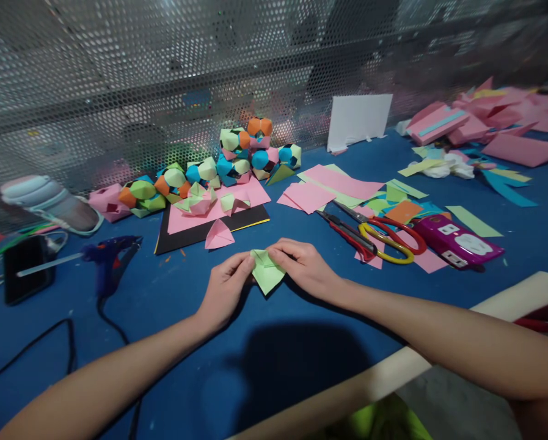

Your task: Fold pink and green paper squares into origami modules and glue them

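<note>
Between my two hands a light green folded paper (pixel 268 276) is held a little above the blue table, one corner pointing toward me. My left hand (pixel 228 286) pinches its left edge between thumb and fingers. On the opposite edge, my right hand (pixel 306 269) grips with thumb and curled fingers near the top fold. Just beyond my left hand lies a pink folded paper piece (pixel 219 234). Behind it, pink and green folded pieces (pixel 198 200) rest on pink sheets over a black sheet (pixel 182 242).
Folded paper balls (pixel 173 182) line the perforated metal screen (pixel 186 79). A blue glue gun (pixel 111 260) with its cord, and a phone (pixel 26 269), lie left. Scissors (pixel 386 235), a utility knife (pixel 349 235), a purple stapler-like box (pixel 459 241) and loose paper (pixel 347 183) lie right.
</note>
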`<state>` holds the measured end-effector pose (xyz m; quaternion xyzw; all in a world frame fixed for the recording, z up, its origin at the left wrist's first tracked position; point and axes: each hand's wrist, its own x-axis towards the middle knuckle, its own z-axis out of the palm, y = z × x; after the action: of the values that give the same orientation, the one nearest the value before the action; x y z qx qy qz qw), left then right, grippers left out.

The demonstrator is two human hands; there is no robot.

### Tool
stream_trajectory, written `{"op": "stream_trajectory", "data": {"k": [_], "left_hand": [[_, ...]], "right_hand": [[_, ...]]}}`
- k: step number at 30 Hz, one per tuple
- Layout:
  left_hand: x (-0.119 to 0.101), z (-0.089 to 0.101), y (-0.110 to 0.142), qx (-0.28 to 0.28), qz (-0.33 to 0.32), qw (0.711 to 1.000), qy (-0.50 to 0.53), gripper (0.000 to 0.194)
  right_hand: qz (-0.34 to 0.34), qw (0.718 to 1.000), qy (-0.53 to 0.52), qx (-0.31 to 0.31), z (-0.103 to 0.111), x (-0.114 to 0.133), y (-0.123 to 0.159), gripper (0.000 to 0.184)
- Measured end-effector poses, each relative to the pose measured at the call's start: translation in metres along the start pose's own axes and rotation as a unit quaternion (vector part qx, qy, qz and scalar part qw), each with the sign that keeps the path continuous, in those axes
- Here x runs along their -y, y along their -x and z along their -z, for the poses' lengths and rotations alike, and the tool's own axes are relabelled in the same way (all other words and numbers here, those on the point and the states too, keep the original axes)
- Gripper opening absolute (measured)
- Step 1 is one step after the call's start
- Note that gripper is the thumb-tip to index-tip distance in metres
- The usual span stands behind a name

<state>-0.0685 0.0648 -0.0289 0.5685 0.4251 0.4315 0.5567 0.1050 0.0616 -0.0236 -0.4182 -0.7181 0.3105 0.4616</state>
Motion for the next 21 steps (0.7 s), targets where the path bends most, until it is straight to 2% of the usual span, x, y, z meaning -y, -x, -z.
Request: {"op": "stream_trajectory", "data": {"k": [6, 21], "left_hand": [[-0.0013, 0.0007, -0.0009, -0.008, -0.007, 1.0, -0.026, 0.031], [-0.0082, 0.0017, 0.002, -0.045, -0.055, 0.981, -0.178, 0.036]], "right_hand": [[0.013, 1.0, -0.013, 0.005, -0.0005, -0.0018, 0.0007, 0.025], [0.05, 0.999, 0.007, -0.011, -0.0037, -0.0022, 0.0024, 0.019]]}}
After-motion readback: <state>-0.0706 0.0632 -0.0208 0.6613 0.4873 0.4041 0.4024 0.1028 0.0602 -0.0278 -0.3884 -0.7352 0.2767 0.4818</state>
